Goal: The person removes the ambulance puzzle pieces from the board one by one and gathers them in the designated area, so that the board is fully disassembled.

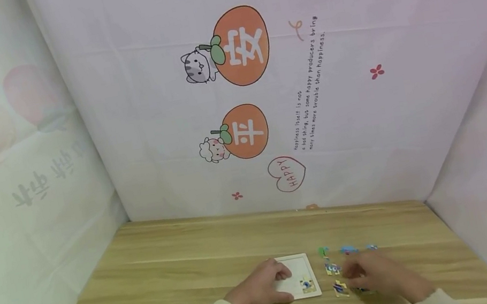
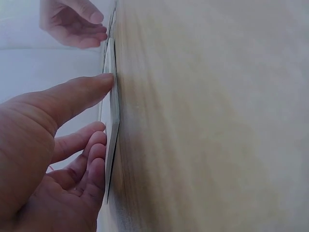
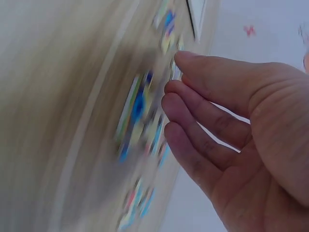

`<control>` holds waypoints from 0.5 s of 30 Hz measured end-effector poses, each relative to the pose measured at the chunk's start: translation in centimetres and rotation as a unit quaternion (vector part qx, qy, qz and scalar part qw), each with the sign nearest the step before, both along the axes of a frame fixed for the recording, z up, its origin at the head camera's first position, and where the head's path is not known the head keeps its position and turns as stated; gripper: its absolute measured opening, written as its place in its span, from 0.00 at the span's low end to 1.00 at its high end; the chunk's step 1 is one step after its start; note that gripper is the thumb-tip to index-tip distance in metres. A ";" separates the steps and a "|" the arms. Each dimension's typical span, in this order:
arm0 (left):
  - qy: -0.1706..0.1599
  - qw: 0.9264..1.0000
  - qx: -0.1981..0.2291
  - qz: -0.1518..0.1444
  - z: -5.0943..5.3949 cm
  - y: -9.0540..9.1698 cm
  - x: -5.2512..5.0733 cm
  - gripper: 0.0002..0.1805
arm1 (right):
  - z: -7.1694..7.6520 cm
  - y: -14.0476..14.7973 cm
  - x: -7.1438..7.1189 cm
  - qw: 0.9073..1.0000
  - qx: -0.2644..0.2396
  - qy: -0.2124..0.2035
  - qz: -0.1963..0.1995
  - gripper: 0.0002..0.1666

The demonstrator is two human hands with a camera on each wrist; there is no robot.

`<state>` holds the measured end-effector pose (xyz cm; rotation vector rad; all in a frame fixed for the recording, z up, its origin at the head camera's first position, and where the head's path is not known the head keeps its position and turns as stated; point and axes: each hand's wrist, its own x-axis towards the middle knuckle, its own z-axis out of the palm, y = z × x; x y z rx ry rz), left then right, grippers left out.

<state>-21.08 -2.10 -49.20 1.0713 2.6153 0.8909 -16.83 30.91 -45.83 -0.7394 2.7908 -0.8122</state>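
A shallow white puzzle tray [image 1: 313, 270] lies on the table with one puzzle piece [image 1: 307, 284] in its near right corner. My left hand [image 1: 262, 284] rests at the tray's left side; in the left wrist view its thumb touches the tray edge [image 2: 115, 108] and its fingers lie lightly bent against the surface. Over the loose pieces to the right of the tray hovers my right hand [image 1: 382, 274]. In the right wrist view, its fingers [image 3: 193, 140] are slightly bent, the thumb apart from them, nothing visible between. A blurred puzzle piece [image 3: 138, 106] lies below, partly covered in the head view.
Several loose pieces lie right of the tray, among them a yellow-edged piece [image 1: 340, 288], a piece with eyes [image 1: 332, 268], a green one [image 1: 323, 251] and a blue one [image 1: 349, 249]. Printed cloth walls [image 1: 162, 133] enclose the wooden table [image 1: 158, 276] at the back and sides.
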 end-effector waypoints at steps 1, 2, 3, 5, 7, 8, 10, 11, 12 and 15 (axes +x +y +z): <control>0.001 1.000 -0.004 0.000 -0.1 0.0 -0.1 0.26 | 0.1 -0.7 -0.1 1.000 0.008 0.009 0.007 0.11; 0.000 1.000 -0.006 0.001 -0.2 0.0 -0.1 0.26 | 0.2 -1.5 -0.1 1.000 0.017 0.019 0.012 0.12; 0.000 1.000 -0.008 0.001 -0.2 0.1 -0.2 0.26 | 0.3 -2.2 -0.2 0.999 0.023 0.023 0.016 0.13; 0.001 1.000 -0.011 0.002 -0.2 0.1 -0.2 0.26 | 0.4 -3.6 -0.5 0.999 0.025 0.030 0.030 0.13; 0.001 1.000 -0.011 0.003 -0.2 0.1 -0.2 0.26 | 0.6 -4.8 -0.8 0.999 0.024 0.025 0.041 0.12; 0.001 1.000 -0.011 0.003 -0.1 0.1 -0.2 0.26 | 0.6 -5.4 -1.0 0.999 0.018 0.017 0.048 0.13; 0.003 1.000 -0.011 0.001 0.0 0.1 -0.1 0.26 | 0.6 -6.4 -1.3 0.998 0.012 0.009 0.058 0.14; 0.002 1.000 -0.011 0.000 0.1 0.1 -0.1 0.26 | 0.6 -6.8 -1.5 0.998 0.014 0.010 0.061 0.15; 0.002 1.000 -0.011 -0.001 0.1 0.1 -0.1 0.26 | 0.5 -7.1 -1.6 0.998 0.019 0.013 0.061 0.16; 0.004 1.000 -0.012 -0.005 0.1 0.1 -0.2 0.26 | 0.1 -7.6 -1.9 0.998 0.021 0.015 0.062 0.17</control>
